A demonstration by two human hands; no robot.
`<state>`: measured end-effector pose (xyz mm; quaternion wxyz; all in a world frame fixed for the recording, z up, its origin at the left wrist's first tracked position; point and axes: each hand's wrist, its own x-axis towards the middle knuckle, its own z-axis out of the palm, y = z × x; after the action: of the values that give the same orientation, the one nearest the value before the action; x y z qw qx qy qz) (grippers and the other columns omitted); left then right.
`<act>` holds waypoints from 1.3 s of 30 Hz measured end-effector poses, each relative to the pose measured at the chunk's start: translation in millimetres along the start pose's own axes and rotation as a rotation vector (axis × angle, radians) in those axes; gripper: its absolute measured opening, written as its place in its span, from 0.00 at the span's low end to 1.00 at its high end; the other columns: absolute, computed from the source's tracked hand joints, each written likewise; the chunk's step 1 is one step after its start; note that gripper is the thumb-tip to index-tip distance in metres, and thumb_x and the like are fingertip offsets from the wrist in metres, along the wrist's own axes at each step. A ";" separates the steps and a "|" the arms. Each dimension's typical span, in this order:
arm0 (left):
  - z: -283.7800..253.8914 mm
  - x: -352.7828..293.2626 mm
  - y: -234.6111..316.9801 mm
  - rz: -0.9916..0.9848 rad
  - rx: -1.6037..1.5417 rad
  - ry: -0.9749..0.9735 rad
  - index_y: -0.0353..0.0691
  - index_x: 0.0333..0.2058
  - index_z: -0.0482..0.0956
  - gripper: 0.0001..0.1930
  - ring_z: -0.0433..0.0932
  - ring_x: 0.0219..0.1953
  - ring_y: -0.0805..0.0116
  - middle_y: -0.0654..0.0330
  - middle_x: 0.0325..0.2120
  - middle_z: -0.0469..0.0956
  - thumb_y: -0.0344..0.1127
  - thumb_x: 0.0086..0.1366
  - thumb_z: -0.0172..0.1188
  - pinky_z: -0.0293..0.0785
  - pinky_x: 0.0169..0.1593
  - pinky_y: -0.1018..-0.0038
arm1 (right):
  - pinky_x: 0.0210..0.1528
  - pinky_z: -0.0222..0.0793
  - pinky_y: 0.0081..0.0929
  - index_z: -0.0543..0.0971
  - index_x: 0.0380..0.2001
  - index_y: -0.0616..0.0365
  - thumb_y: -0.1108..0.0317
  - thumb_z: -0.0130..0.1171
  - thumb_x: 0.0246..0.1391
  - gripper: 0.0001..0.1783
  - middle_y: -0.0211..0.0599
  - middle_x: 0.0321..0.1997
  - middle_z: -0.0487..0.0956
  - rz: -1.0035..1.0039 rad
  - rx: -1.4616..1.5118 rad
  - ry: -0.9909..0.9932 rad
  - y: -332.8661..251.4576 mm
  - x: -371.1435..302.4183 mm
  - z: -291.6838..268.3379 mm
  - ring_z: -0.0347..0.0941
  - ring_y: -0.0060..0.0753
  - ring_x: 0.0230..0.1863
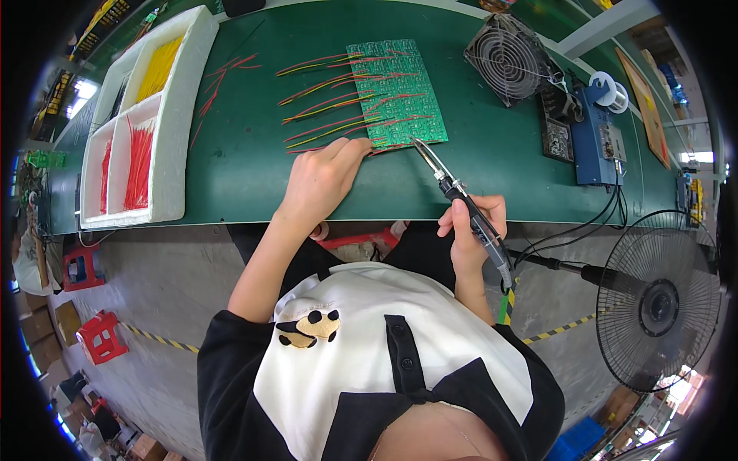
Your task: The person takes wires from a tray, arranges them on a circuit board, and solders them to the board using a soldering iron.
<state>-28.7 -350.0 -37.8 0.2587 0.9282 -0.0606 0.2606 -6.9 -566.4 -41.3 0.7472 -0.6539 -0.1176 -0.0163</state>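
Note:
A green circuit board panel (403, 91) lies on the table in front of me, with pairs of red and yellow wires (319, 94) reaching out past its left side. My left hand (327, 175) is at the board's near left corner, its fingertips pinched on a wire; the fingers partly hide it. In my right hand (474, 227) is a soldering iron (480, 224) with a black and grey handle and a metal guide along its front. Its tip points to the board's near edge, a little right of my left fingertips. Whether the tip touches the board I cannot tell.
To the left stands a white foam box (175, 146) with compartments of yellow wires (160, 69) and red wires (139, 165). Loose red wires (219, 81) lie beside it. At the right are a small metal fan (505, 60), a blue soldering station (596, 142) and a black standing fan (659, 300).

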 end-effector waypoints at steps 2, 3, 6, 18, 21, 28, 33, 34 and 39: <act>0.5 -1.3 -0.7 -0.004 0.006 0.002 0.39 0.32 0.75 0.05 0.74 0.20 0.61 0.60 0.22 0.74 0.26 0.55 0.56 0.69 0.23 0.70 | 0.15 0.61 0.15 0.63 0.30 0.62 0.74 0.55 0.51 0.10 0.39 0.15 0.73 0.001 0.007 0.003 0.4 0.5 -0.1 0.65 0.20 0.11; 0.9 -2.0 -1.0 -0.005 0.013 0.003 0.39 0.32 0.75 0.05 0.73 0.20 0.61 0.60 0.21 0.74 0.26 0.55 0.57 0.69 0.23 0.70 | 0.14 0.61 0.15 0.63 0.30 0.62 0.74 0.55 0.51 0.10 0.39 0.15 0.73 0.009 -0.005 -0.001 -0.4 0.5 -0.1 0.65 0.20 0.11; 4.3 -3.0 -1.2 0.013 0.034 0.028 0.41 0.32 0.74 0.05 0.72 0.18 0.60 0.60 0.18 0.70 0.29 0.54 0.57 0.68 0.21 0.69 | 0.14 0.61 0.14 0.63 0.30 0.62 0.74 0.55 0.51 0.10 0.39 0.15 0.72 0.018 -0.013 -0.006 -0.8 0.3 -1.1 0.65 0.20 0.11; 4.0 -4.4 -1.0 0.053 0.067 0.036 0.41 0.33 0.75 0.07 0.70 0.17 0.63 0.62 0.17 0.68 0.26 0.53 0.58 0.66 0.20 0.70 | 0.12 0.58 0.13 0.63 0.30 0.61 0.75 0.56 0.50 0.10 0.37 0.14 0.72 0.033 -0.010 -0.027 -1.7 1.5 0.6 0.63 0.18 0.10; 4.0 -4.3 -0.5 0.049 0.075 0.038 0.41 0.33 0.76 0.07 0.69 0.16 0.63 0.62 0.17 0.68 0.27 0.53 0.59 0.65 0.20 0.70 | 0.12 0.57 0.13 0.64 0.29 0.61 0.75 0.56 0.50 0.10 0.36 0.14 0.71 0.029 -0.019 -0.018 -0.9 1.4 -0.1 0.62 0.17 0.10; 4.0 -3.8 0.1 0.046 0.081 0.036 0.41 0.33 0.76 0.07 0.69 0.16 0.64 0.62 0.16 0.67 0.27 0.53 0.59 0.65 0.19 0.70 | 0.12 0.55 0.12 0.64 0.29 0.60 0.74 0.56 0.50 0.10 0.34 0.13 0.70 0.025 -0.045 0.000 -1.3 0.8 -0.2 0.61 0.15 0.10; 6.2 -4.6 -0.6 0.055 0.087 0.050 0.41 0.33 0.76 0.08 0.69 0.15 0.64 0.62 0.16 0.66 0.27 0.53 0.59 0.65 0.19 0.70 | 0.12 0.55 0.11 0.64 0.28 0.61 0.75 0.57 0.50 0.10 0.33 0.14 0.69 0.023 -0.046 0.001 0.5 -0.6 -1.4 0.61 0.15 0.11; 5.8 -4.5 -0.2 0.056 0.086 0.050 0.41 0.33 0.76 0.08 0.69 0.15 0.64 0.62 0.16 0.66 0.27 0.53 0.59 0.65 0.19 0.70 | 0.12 0.55 0.11 0.64 0.28 0.61 0.75 0.57 0.50 0.10 0.33 0.15 0.69 0.024 -0.045 0.005 0.4 -0.6 -1.4 0.61 0.14 0.11; 3.8 -2.5 1.9 0.068 0.107 0.040 0.42 0.34 0.76 0.08 0.69 0.15 0.65 0.62 0.15 0.66 0.27 0.53 0.59 0.66 0.19 0.71 | 0.12 0.56 0.11 0.64 0.28 0.61 0.75 0.58 0.50 0.11 0.32 0.15 0.69 0.012 -0.056 0.002 0.7 -1.6 -0.9 0.61 0.14 0.11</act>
<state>-29.6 -353.7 -41.1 0.2008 0.9327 -0.0729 0.2906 -8.2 -567.4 -42.4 0.7287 -0.6754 -0.1123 -0.0156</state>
